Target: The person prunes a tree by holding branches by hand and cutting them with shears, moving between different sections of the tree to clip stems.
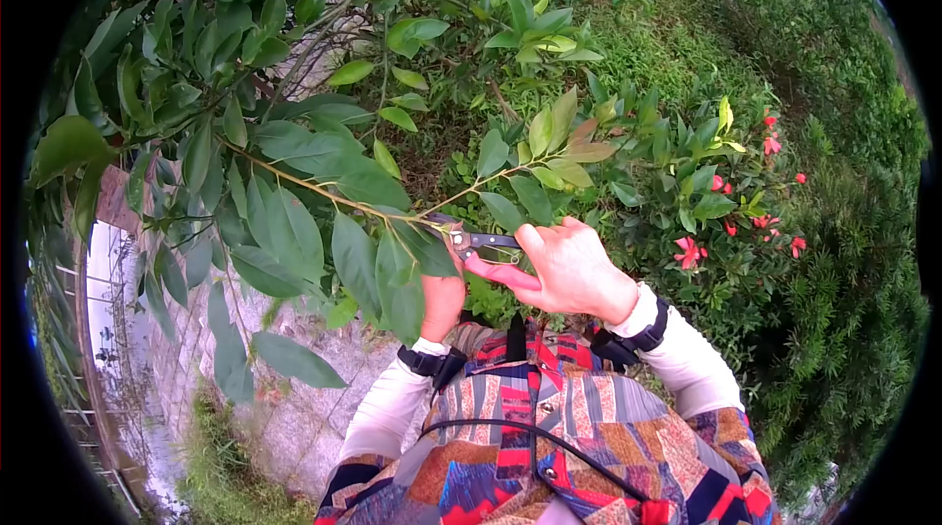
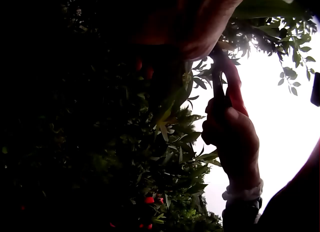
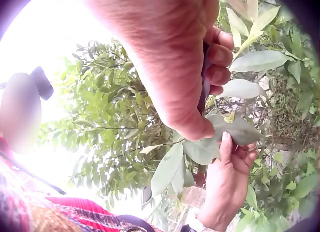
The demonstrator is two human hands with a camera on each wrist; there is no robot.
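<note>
Pruning shears (image 1: 502,273) with one pink and one black handle are gripped in my right hand (image 1: 581,272); their blades meet the leafy branch (image 1: 324,193) near its fork. Behind the leaves, my left hand (image 1: 444,301) is partly hidden beside the blades. From the right wrist view, the left hand (image 3: 227,189) has its thumb on a broad leaf (image 3: 237,129) and its fingers curled at the branch, while the right hand (image 3: 160,66) covers most of the shears. The left wrist view is dark, with the right hand (image 2: 234,139) around the shears (image 2: 233,84).
Dense foliage (image 1: 186,64) hangs at the upper left. A shrub with red flowers (image 1: 690,252) stands to the right, beside a darker green hedge (image 1: 844,299). Stone paving (image 1: 324,368) lies below the branch, with a pale strip and railing at the far left.
</note>
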